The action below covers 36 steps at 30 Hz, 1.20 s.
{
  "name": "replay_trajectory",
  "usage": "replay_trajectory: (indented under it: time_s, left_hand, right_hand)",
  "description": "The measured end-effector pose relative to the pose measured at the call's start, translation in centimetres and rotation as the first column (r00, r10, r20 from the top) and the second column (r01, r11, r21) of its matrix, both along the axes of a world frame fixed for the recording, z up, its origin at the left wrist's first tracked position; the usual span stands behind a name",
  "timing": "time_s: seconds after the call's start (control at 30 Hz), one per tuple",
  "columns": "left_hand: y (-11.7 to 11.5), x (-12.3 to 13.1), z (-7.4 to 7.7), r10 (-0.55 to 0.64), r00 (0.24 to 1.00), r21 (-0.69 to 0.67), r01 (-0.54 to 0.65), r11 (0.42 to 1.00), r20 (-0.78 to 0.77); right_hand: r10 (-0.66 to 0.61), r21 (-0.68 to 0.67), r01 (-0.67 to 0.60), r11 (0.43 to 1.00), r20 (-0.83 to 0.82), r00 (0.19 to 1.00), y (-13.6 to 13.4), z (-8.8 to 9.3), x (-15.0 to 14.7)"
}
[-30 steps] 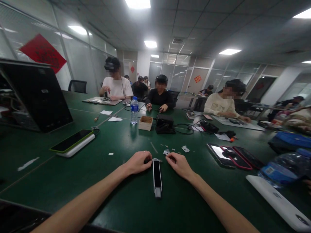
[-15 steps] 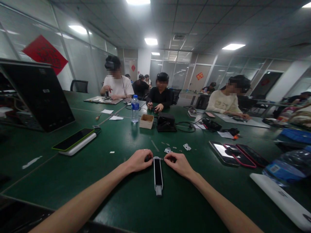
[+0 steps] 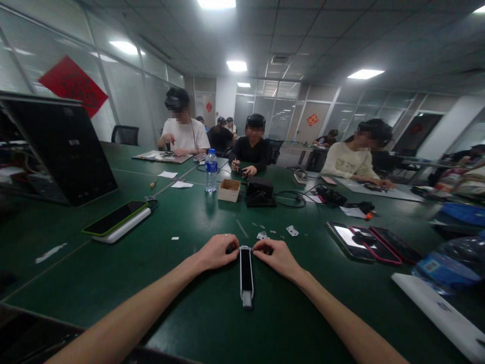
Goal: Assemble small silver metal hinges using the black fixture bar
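A narrow white-framed device [image 3: 246,273] with a black face and a grey tip at its near end lies lengthwise before me on the green table. My left hand [image 3: 219,251] is closed, its thumb and fingertips pinched at the device's far left corner. At the far right corner my right hand [image 3: 278,257] is also closed in a pinch; whatever small piece is between its fingertips is too small to name. Just beyond the hands lie a small metal plate [image 3: 261,235], a second perforated metal plate [image 3: 292,231] and several tiny rings or bits.
To the left are a green-edged phone [image 3: 115,217] on a white slab and a dark computer case [image 3: 60,146]. Ahead stand a water bottle [image 3: 211,172] and a small box [image 3: 229,190]. Phones [image 3: 352,242], a large bottle [image 3: 449,265] and a white bar [image 3: 439,311] lie right. Co-workers sit opposite.
My right hand has shifted slightly left, bringing its pinched fingertips up to the device's far right corner. The left hand and the device stay nearly in place.
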<state>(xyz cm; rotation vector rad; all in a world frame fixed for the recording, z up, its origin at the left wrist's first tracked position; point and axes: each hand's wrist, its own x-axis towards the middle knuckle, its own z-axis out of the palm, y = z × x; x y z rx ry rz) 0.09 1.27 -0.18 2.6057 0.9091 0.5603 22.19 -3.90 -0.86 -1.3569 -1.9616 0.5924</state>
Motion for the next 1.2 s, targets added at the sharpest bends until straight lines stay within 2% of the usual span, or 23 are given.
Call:
replay_trajectory:
  time_s: [0.3,1.2]
  left_hand:
    - [0.09,-0.03,-0.21,-0.012,1.000,0.005,0.011,1.000,0.011]
    - [-0.20,0.05,0.60,-0.015,1.000,-0.018,0.015,1.000,-0.003]
  right_hand:
    - [0.002,0.019,-0.003,1.000,0.042,0.999,-0.04,0.28,-0.39]
    - [0.031,0.030,-0.034,0.999,0.088,0.996,0.09,0.34,-0.42]
